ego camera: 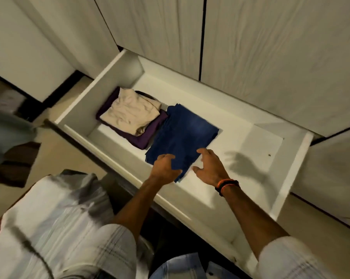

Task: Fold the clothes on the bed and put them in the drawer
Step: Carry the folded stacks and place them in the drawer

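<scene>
An open white drawer (297, 178) reaches across the middle of the view. Inside it a folded dark blue garment (182, 133) lies flat near the centre. To its left a folded beige garment (129, 113) sits on a folded purple one (144, 135). My left hand (165, 166) rests on the near edge of the blue garment, fingers curled over the cloth. My right hand (209, 166), with a dark and orange wristband, hovers just right of that edge with fingers spread, holding nothing.
Pale wardrobe doors (270, 47) rise behind the drawer. The right half of the drawer floor (260, 146) is bare white. A white and grey bag or bundle (55, 218) lies at lower left on the floor. Dark items (13, 164) sit at the far left.
</scene>
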`<state>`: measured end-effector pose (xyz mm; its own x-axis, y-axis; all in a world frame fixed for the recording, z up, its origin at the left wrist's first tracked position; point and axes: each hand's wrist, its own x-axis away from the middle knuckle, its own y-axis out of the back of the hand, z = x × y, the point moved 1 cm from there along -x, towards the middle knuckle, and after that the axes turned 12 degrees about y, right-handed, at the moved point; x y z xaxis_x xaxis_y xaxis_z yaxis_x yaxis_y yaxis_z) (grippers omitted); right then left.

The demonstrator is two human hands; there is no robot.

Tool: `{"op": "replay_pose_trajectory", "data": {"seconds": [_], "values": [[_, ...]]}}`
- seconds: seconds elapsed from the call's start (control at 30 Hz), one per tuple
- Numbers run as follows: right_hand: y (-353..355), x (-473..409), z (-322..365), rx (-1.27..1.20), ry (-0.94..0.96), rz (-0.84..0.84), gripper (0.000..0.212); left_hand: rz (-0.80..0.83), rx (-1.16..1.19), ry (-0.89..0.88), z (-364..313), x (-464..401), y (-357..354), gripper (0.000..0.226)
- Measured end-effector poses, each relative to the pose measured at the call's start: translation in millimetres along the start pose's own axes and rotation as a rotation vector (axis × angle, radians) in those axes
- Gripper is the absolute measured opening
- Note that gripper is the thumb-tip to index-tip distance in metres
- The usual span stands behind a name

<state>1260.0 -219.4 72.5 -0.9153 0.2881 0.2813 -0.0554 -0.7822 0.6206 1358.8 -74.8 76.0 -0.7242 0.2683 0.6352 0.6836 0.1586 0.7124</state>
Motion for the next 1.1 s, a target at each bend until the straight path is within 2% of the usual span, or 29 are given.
{"op": "replay_pose_trajectory", "data": {"seconds": [0.07,0.17,0.23,0.4,0.57,0.8,1.03,1.1], "values": [[14,27,6,0.01,0.054,0.016,0.062,-0.068,0.066,0.027,0,33,-5,0.039],[31,54,14,0.05,0.104,0.073,0.062,-0.132,0.176,0.081,-4,76,-8,0.058],[34,65,16,0.055,0.118,0.091,0.062,-0.16,0.214,0.119,0,90,-12,0.06],[29,83,19,0.071,0.124,0.132,0.057,-0.146,0.312,0.215,15,109,-24,0.062],[20,97,20,0.105,0.222,0.229,0.055,-0.201,0.414,0.32,34,144,-42,0.062],[11,122,26,0.138,0.48,0.451,0.053,-0.349,0.606,0.565,53,225,-87,0.062],[9,187,22,0.174,0.754,0.72,0.052,-0.513,0.802,0.82,28,341,-173,0.063],[5,208,20,0.182,0.783,0.79,0.053,-0.53,0.854,0.896,24,371,-199,0.063]]}}
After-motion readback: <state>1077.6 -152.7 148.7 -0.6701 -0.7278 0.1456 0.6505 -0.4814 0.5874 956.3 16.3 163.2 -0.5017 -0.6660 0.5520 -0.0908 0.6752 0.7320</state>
